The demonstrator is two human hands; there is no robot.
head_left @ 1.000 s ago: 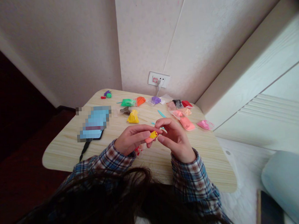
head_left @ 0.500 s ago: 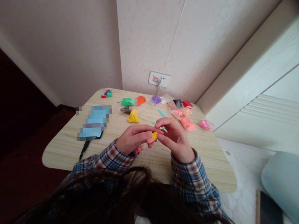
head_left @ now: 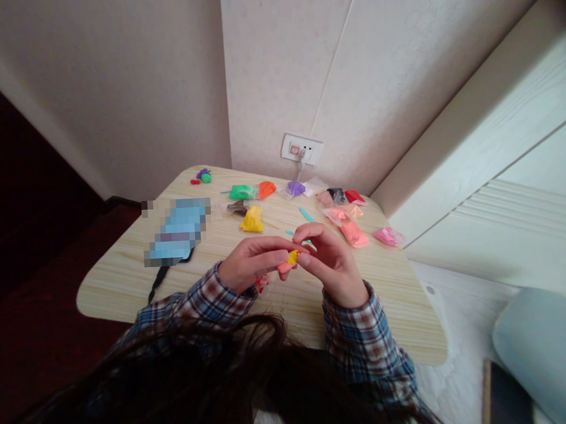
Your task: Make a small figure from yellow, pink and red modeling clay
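Note:
Over the light wooden table (head_left: 392, 295) my two hands meet around a small clay piece (head_left: 289, 260), orange-pink with a yellow blob on top. My left hand (head_left: 250, 261) pinches it from the left, fingers closed on it. My right hand (head_left: 330, 263) curls in from the right, its fingertips pressed on the yellow part. A small red-spotted bit (head_left: 262, 282) lies on the table just under my left hand. My plaid sleeves and dark hair fill the bottom of the view.
Several clay packets lie along the table's far side: green (head_left: 242, 192), orange (head_left: 265, 189), yellow (head_left: 252, 220), purple (head_left: 295, 188), pink (head_left: 354, 233). A blurred blue phone (head_left: 177, 233) lies left. A small clay figure (head_left: 204, 175) sits far left. A wall socket (head_left: 301, 150) is behind; white furniture stands right.
My hands stay almost where they were; the fingers have shifted slightly on the clay piece, which sits a little lower between them.

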